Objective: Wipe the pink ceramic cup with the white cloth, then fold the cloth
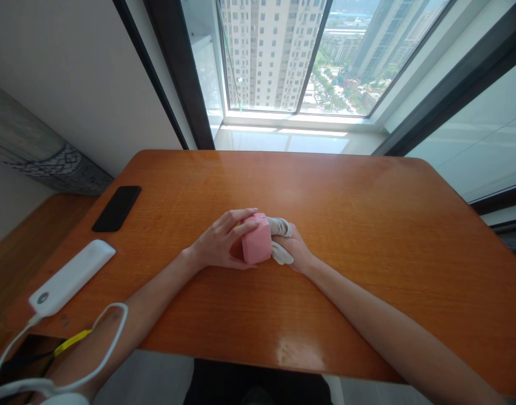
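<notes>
At the middle of the wooden table (pixel 367 225), my left hand (pixel 221 239) grips a small pink box-shaped block (pixel 258 242), its fingers curled over the top and the thumb underneath. Against the block's right side is a bunched light-grey cloth (pixel 278 227), with one loose end hanging lower. My right hand (pixel 297 247) is closed around this cloth. Its fingertips are mostly hidden behind the cloth and the block. The cloth and block touch.
On the table's left side lie a black phone (pixel 117 208) and a white power bank (pixel 74 278). From the power bank a white cable (pixel 122 323) loops over my left forearm, near a yellow strap (pixel 72 342). A window (pixel 300 56) stands behind the table.
</notes>
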A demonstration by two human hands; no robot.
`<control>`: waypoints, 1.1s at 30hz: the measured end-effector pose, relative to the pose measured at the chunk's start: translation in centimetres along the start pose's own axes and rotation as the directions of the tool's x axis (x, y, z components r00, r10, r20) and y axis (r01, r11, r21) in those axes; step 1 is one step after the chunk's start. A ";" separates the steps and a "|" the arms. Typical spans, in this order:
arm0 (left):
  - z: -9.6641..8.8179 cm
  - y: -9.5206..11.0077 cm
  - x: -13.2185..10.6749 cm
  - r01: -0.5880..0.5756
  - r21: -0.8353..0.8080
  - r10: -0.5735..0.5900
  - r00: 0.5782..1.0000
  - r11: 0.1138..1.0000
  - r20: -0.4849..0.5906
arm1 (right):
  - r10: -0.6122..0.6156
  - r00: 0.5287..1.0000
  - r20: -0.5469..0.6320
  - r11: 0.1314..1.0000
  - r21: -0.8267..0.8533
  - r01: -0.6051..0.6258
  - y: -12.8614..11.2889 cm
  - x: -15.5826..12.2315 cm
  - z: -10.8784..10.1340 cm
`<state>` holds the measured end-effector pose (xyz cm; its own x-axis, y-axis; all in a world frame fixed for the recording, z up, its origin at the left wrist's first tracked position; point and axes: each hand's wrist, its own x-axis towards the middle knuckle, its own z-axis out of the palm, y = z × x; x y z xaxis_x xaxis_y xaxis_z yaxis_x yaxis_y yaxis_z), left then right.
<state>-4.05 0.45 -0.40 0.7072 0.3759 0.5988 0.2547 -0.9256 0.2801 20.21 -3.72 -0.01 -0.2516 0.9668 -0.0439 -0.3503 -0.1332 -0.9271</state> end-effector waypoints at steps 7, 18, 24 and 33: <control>0.0 0.8 0.5 0.204 -0.238 -0.207 0.978 0.950 0.009 | -0.013 1.000 -0.011 0.999 0.041 0.013 0.2 0.1 -0.1; 0.3 1.4 0.5 0.522 -0.404 -0.506 0.848 0.752 0.154 | -0.011 1.000 0.006 1.000 0.007 0.011 0.6 0.0 -0.5; -0.1 2.1 1.4 0.580 -0.425 -0.564 0.806 0.695 0.178 | 0.006 1.000 -0.004 1.000 0.022 -0.006 0.6 -0.1 -0.4; 0.9 2.6 1.4 0.610 -0.448 -0.620 0.771 0.654 0.145 | -0.006 1.000 0.002 1.000 -0.010 0.006 0.3 -0.1 -0.3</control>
<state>-1.78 -1.41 0.50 0.4833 0.8570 0.1791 0.3027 -0.3555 0.8843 20.42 -3.84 -0.37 -0.2516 0.9671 -0.0377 -0.3426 -0.1255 -0.9311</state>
